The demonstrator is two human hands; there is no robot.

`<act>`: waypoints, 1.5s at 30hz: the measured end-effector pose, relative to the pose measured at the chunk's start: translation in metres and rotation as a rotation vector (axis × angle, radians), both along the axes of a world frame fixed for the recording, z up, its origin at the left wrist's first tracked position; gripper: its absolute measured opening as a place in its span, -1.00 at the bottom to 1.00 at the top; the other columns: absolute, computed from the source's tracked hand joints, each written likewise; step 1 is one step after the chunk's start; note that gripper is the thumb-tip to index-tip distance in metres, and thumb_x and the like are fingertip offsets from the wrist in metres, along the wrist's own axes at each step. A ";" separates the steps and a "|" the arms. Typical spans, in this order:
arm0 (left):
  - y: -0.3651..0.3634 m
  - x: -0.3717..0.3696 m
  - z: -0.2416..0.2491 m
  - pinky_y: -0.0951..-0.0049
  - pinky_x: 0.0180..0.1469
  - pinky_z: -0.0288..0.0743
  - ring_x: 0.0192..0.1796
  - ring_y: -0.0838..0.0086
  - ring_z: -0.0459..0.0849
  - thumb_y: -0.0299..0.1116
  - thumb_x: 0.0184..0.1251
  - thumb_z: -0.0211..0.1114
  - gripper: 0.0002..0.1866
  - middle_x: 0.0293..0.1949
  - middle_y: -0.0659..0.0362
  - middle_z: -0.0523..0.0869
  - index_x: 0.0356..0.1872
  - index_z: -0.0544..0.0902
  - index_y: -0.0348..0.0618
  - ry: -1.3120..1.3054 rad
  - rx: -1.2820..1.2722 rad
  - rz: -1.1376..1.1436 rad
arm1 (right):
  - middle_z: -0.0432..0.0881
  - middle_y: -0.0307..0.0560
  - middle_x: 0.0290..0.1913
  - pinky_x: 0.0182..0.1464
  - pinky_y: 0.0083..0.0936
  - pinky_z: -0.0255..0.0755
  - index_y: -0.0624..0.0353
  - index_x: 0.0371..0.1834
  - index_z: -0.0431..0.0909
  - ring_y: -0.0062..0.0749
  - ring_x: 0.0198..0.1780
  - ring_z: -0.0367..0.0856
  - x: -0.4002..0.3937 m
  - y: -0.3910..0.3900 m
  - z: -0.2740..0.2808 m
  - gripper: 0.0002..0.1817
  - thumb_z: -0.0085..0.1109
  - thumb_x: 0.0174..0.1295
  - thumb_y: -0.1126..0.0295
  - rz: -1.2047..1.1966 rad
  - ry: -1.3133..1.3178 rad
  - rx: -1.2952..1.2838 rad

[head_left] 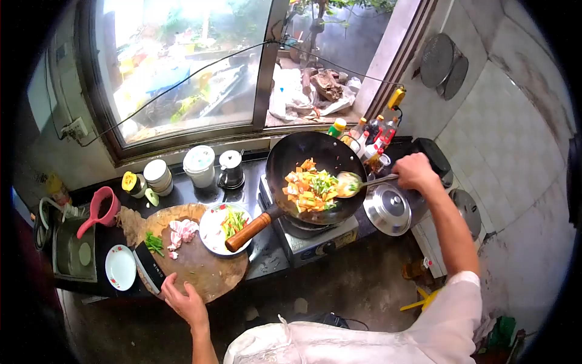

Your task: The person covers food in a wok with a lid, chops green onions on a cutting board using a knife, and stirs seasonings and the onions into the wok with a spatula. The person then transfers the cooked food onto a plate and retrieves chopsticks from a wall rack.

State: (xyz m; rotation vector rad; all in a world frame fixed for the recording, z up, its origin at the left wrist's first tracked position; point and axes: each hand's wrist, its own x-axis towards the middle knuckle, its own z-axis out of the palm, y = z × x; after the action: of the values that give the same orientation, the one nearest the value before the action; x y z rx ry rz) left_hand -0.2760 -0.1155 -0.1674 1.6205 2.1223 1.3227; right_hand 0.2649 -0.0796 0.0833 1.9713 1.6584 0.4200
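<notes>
A black wok [279, 158] with a wooden handle [251, 230] sits on the gas stove [321, 239], holding orange and green chopped food [310, 187]. My right hand [414, 171] grips a metal ladle [350, 184], whose bowl rests in the food at the wok's right side. My left hand [185, 301] is over the front edge of the round wooden board [209, 280], fingers apart, beside the cleaver [149, 266]. On the board lie sliced pale pink meat [182, 233] and cut green pieces [154, 243]. A plate [209, 225] of sliced vegetables stands between board and wok.
A metal lid [388, 209] lies right of the wok, with bottles [373, 134] behind. At left are a white bowl [121, 267], a pink dipper [104, 207] and a sink [76, 249]. Lidded containers [200, 165] line the window side.
</notes>
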 end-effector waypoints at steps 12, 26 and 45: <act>0.036 0.113 0.041 0.12 0.28 0.26 0.21 0.05 0.47 -0.49 0.27 0.19 -0.61 0.09 -0.04 0.52 0.13 0.49 -0.28 -0.052 0.186 -0.329 | 0.71 -0.07 -0.41 -0.17 -0.20 0.57 -0.12 -0.32 0.76 -0.13 -0.24 0.73 0.046 -0.002 0.004 -0.80 0.23 -0.04 0.29 0.245 0.110 0.127; 0.039 0.134 0.021 0.06 0.19 0.38 0.17 -0.14 0.51 -0.45 0.32 0.17 -0.53 0.13 -0.21 0.51 0.25 0.39 -0.29 -0.130 0.073 -0.353 | 0.76 -0.13 -0.13 0.02 -0.26 0.51 -0.13 0.00 0.72 -0.20 -0.06 0.71 0.053 0.009 -0.117 -0.59 0.37 0.04 0.09 -0.122 0.853 0.182; 0.040 0.141 0.022 0.10 0.24 0.33 0.18 -0.13 0.46 -0.51 0.34 0.11 -0.56 0.13 -0.22 0.46 0.25 0.35 -0.30 -0.201 0.081 -0.369 | 0.71 -0.02 -0.36 -0.16 -0.16 0.58 -0.04 -0.32 0.75 -0.10 -0.23 0.72 0.053 0.045 -0.033 -0.81 0.23 0.01 0.26 0.219 0.272 0.127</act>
State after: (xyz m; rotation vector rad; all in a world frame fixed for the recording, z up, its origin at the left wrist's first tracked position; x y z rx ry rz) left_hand -0.1351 -0.0758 -0.1455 1.7217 1.5821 1.3909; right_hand 0.3182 -0.0342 0.0499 2.0159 2.0772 0.3559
